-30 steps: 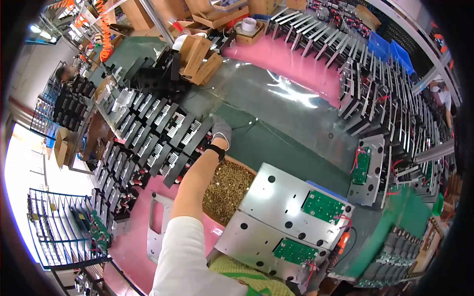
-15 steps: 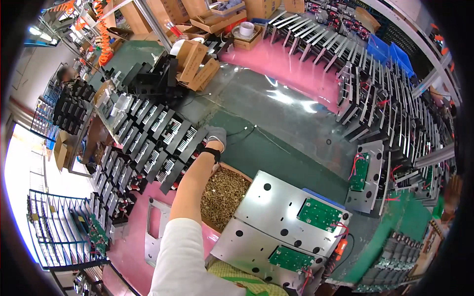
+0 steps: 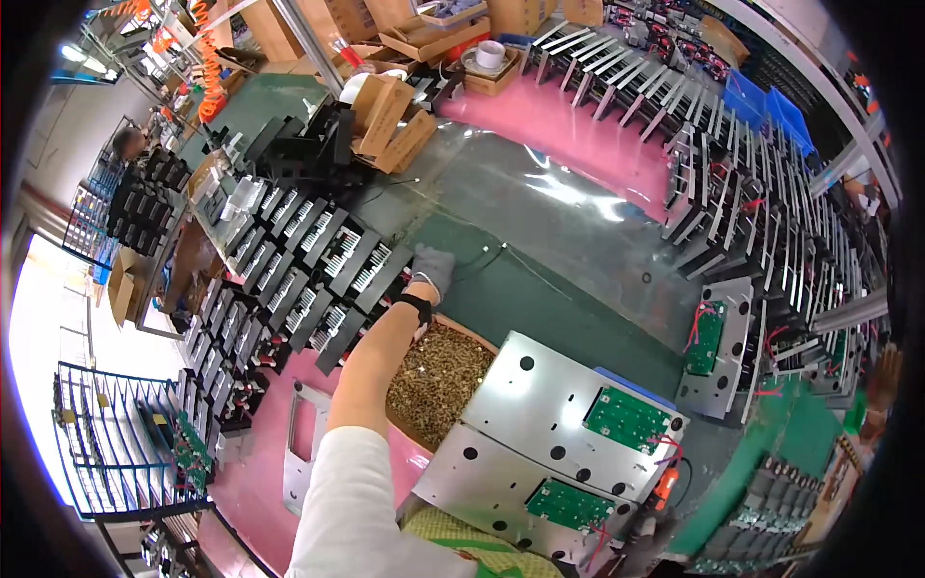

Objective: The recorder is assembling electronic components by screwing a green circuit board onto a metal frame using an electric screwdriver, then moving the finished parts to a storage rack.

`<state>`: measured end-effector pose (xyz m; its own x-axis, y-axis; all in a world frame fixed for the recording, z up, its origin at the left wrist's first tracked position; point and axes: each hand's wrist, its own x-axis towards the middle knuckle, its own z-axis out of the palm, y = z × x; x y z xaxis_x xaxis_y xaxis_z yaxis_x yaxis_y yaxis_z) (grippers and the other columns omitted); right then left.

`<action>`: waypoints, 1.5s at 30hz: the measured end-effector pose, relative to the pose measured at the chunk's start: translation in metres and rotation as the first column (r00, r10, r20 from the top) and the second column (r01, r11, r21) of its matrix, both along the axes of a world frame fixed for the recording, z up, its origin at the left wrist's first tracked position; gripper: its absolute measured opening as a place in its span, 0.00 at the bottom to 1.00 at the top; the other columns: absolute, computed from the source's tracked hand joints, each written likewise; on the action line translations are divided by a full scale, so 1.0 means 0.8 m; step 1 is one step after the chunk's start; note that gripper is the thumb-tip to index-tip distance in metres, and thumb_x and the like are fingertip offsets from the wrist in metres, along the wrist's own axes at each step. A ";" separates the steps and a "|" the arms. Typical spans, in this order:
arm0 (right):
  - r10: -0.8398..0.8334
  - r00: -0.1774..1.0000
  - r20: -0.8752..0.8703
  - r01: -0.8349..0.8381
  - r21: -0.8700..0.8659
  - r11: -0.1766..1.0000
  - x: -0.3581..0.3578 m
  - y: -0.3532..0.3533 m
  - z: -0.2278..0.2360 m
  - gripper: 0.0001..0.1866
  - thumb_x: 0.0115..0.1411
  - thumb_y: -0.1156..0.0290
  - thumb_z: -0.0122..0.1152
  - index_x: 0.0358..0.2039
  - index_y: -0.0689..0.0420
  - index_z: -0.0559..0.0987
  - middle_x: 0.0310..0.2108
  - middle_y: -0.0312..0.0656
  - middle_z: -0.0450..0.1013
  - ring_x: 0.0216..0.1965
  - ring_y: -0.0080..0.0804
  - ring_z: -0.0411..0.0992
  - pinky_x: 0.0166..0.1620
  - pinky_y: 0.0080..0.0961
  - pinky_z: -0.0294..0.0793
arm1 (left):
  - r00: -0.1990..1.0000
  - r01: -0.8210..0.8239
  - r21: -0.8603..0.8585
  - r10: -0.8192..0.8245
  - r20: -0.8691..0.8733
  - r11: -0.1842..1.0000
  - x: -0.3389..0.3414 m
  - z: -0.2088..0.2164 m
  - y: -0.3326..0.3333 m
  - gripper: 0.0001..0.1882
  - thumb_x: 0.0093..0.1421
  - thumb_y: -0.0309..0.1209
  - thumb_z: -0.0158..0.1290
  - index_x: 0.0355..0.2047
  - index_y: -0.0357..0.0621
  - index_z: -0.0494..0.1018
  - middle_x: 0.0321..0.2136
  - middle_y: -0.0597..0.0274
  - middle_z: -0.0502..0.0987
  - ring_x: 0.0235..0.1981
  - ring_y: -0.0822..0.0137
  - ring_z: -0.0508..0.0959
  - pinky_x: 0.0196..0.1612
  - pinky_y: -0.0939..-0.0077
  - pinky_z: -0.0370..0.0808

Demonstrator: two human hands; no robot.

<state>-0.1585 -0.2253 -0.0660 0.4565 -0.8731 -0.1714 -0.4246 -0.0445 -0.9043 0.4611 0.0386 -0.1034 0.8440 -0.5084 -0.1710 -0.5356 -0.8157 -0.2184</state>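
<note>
My left arm, in a white sleeve with a black wristband, reaches forward across the bench. My left hand, in a grey glove, is at the right end of a row of black blocks with silver fins. It touches or nearly touches the end block, and its fingers are too hidden to make out. Under the forearm stands an orange-brown tub filled with small brass-coloured parts. Two metal plates with green circuit boards lie right of the tub. My right hand is not in view.
An orange-handled screwdriver is by the plates' right edge. A metal frame lies on pink sheeting at left. Curved rows of upright metal plates fill the right side. Cardboard boxes stand at the back. A person is at far left.
The whole view has shifted slightly. My left hand stays by the end of the block row, a little farther right in the picture. The plates and tub have not moved on the bench.
</note>
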 end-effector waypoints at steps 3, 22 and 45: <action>-0.026 0.999 0.025 0.028 -0.075 0.997 0.008 -0.033 0.022 0.24 0.60 0.72 0.49 0.56 0.62 0.60 0.33 0.34 0.65 0.31 0.20 0.62 0.33 0.19 0.66 | 0.998 0.040 -0.021 -0.041 -0.053 0.999 -0.006 0.007 -0.002 0.08 0.51 0.28 0.50 0.31 0.51 0.77 0.31 0.55 0.79 0.40 0.58 0.77 0.46 0.65 0.64; 0.579 0.815 0.025 -0.555 -0.257 0.791 0.324 -0.064 0.179 0.24 0.54 0.72 0.56 0.53 0.59 0.65 0.37 0.39 0.70 0.37 0.27 0.70 0.39 0.25 0.70 | 0.896 -0.223 -0.126 0.153 -0.416 0.967 0.030 0.013 -0.002 0.15 0.51 0.32 0.48 0.36 0.39 0.76 0.38 0.41 0.76 0.43 0.47 0.75 0.48 0.59 0.69; 0.523 -0.216 -0.825 -0.851 0.421 0.314 0.582 -0.113 0.009 0.38 0.44 0.50 0.63 0.52 0.60 0.69 0.56 0.49 0.62 0.57 0.46 0.61 0.57 0.35 0.64 | 0.992 0.069 -0.377 -0.022 0.128 0.924 0.116 0.071 -0.109 0.10 0.55 0.34 0.48 0.35 0.44 0.69 0.29 0.50 0.75 0.31 0.49 0.76 0.34 0.57 0.73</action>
<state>0.3075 -0.3157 -0.0588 0.5625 -0.1712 -0.8088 -0.3036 -0.9528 -0.0094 0.5536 -0.0490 -0.0467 0.8207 -0.5532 0.1426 -0.5632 -0.8254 0.0387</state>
